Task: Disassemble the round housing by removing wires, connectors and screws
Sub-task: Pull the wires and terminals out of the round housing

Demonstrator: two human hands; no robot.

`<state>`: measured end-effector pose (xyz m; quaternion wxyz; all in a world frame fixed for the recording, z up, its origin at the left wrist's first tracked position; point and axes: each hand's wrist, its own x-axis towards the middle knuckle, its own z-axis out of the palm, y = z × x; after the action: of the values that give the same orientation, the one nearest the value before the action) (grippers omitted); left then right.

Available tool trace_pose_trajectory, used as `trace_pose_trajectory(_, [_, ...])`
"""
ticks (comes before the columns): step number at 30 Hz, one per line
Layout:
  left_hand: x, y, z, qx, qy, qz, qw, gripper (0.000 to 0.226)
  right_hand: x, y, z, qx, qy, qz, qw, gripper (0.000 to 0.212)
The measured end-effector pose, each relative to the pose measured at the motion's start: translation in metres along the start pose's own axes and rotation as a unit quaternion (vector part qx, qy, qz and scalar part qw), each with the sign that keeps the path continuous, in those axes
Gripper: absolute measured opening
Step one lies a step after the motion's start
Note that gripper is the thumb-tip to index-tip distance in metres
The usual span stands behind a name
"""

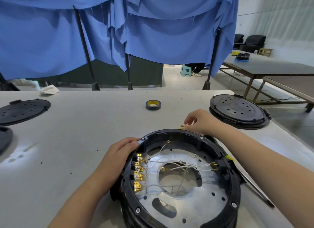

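Note:
The round black housing (236, 190) lies open-side up on the table in front of me, with a silver metal plate (209, 205) inside. White wires (192, 166) run across the plate to gold connectors (138, 175) along the left inner wall and to others (213, 166) at the right. Screws (138, 210) sit in the rim. My left hand (119, 158) grips the housing's left rim. My right hand (198, 120) hovers just beyond the far rim and pinches a small gold connector (182, 127).
A roll of black tape (153, 105) lies further back on the table. Black round covers lie at the right (237, 110) and at the left (22, 111). A long dark tool (254, 188) lies right of the housing. Blue curtains hang behind.

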<state>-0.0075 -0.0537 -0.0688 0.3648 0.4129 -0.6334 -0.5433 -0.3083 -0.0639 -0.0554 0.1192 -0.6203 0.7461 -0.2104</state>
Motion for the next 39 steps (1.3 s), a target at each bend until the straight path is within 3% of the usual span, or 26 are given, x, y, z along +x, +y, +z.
trace_pose_trajectory(5, [-0.001,0.002,0.001,0.006,0.0,-0.002,1.0,0.025,-0.005,0.006,-0.002,-0.053,-0.016,0.005,0.998,0.007])
trace_pose_trajectory(15, [-0.004,0.005,0.0,0.022,0.005,0.002,1.0,0.025,-0.006,-0.001,0.001,-0.041,0.026,0.031,0.998,0.009])
trace_pose_trajectory(19, [-0.005,0.006,0.001,0.024,0.002,0.009,1.0,0.025,-0.034,-0.016,-0.006,0.077,0.091,-0.006,0.993,0.007])
trace_pose_trajectory(24, [-0.007,0.009,0.001,0.026,0.005,0.012,1.0,0.025,-0.082,-0.04,-0.018,0.276,0.063,-0.007,0.959,0.004])
trace_pose_trajectory(28, [-0.011,0.011,0.0,0.037,-0.005,0.012,0.999,0.026,-0.1,-0.049,-0.01,0.284,0.071,0.004,0.956,0.024])
trace_pose_trajectory(32, [-0.01,0.013,-0.006,0.055,-0.01,0.013,0.998,0.026,-0.106,-0.05,-0.005,0.354,0.089,0.039,0.93,0.048])
trace_pose_trajectory(39, [-0.008,0.016,-0.009,0.085,0.013,0.026,0.996,0.022,-0.117,-0.046,0.004,0.417,0.087,0.043,0.904,0.048])
